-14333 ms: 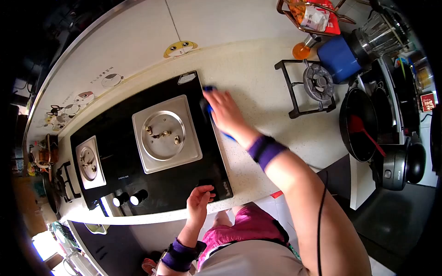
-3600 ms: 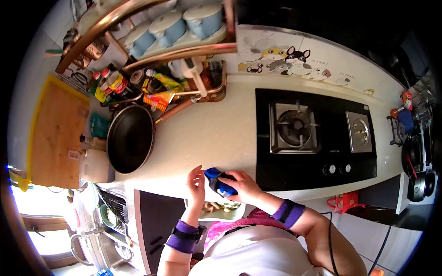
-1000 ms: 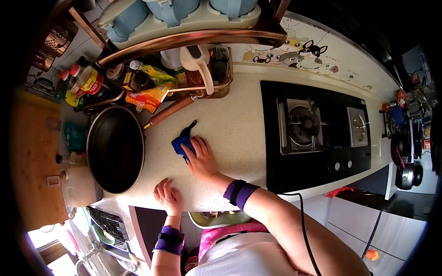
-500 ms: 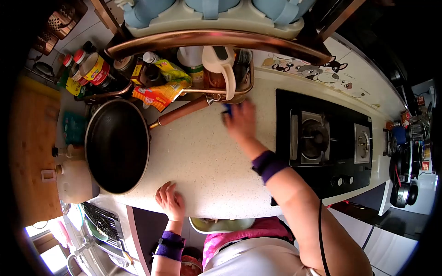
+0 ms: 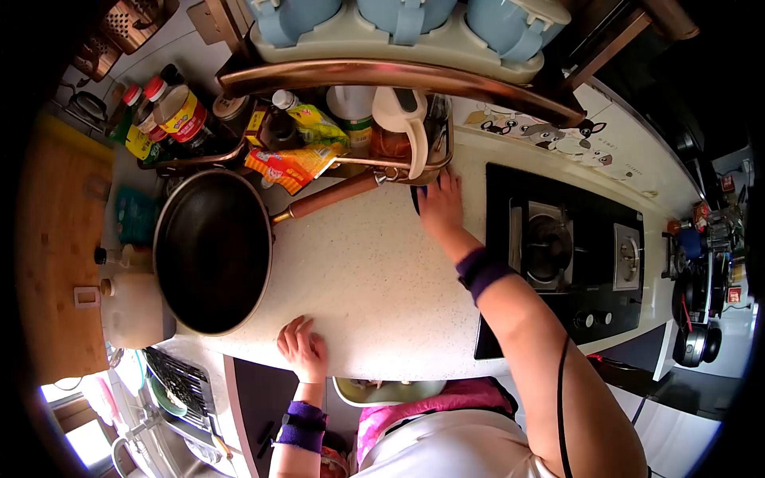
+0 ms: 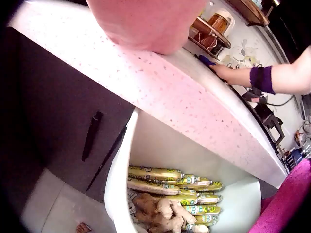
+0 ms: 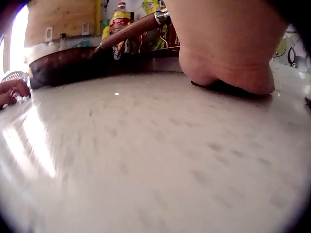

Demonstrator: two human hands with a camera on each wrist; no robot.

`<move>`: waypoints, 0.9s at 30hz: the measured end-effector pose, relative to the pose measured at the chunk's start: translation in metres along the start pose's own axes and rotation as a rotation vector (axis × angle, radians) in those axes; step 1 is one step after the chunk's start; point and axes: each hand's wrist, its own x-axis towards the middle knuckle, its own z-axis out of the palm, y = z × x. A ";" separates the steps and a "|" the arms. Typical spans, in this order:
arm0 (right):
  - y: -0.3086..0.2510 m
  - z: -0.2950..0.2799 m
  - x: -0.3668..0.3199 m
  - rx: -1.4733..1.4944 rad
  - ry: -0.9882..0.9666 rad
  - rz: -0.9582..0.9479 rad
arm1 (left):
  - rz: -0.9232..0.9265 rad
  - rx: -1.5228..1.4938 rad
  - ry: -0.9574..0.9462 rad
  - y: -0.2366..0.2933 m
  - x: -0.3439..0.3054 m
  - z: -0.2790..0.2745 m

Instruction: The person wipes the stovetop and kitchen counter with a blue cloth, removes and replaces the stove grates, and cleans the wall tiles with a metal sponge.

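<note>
My right hand presses with extended fingers on a blue and black cloth at the back of the pale speckled counter. Most of the cloth is hidden under the palm; a blue edge of the cloth shows in the left wrist view. Just left of that hand ends the wooden handle of a frying pan. Near the counter's front edge rests my left hand, fingers loosely bent and holding nothing. In the right wrist view the heel of my right hand sits low on the counter.
A rack of bottles, packets and a lidded jug borders the back. The black gas hob lies to the right. A cutting board stands left. Below the front edge, an open drawer-like bin holds ginger and wrapped sausages.
My right hand has slid the cloth from mid-counter back and to the right, beside the rack. The left hand has stayed near the front edge while the view shifted slightly.
</note>
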 end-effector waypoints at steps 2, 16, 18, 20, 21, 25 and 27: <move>-0.023 0.009 0.002 -0.002 -0.041 0.059 | 0.001 -0.004 0.004 0.000 -0.001 0.000; -0.022 -0.003 -0.012 0.003 -0.064 0.071 | -0.007 0.010 -0.011 0.000 -0.002 -0.001; -0.046 -0.005 -0.020 0.041 -0.111 0.020 | -0.001 0.011 -0.004 0.000 0.001 0.000; -0.065 -0.034 -0.070 0.196 -0.199 -0.142 | 0.003 0.003 0.000 0.000 -0.002 0.000; -0.073 -0.051 -0.090 0.269 -0.239 -0.228 | 0.007 -0.002 0.000 0.001 -0.001 0.000; -0.030 -0.086 -0.100 0.151 -0.398 -0.168 | 0.002 -0.010 -0.004 0.002 0.002 -0.001; 0.004 -0.065 -0.075 0.011 -0.178 0.042 | -0.011 -0.005 -0.006 0.001 0.000 -0.001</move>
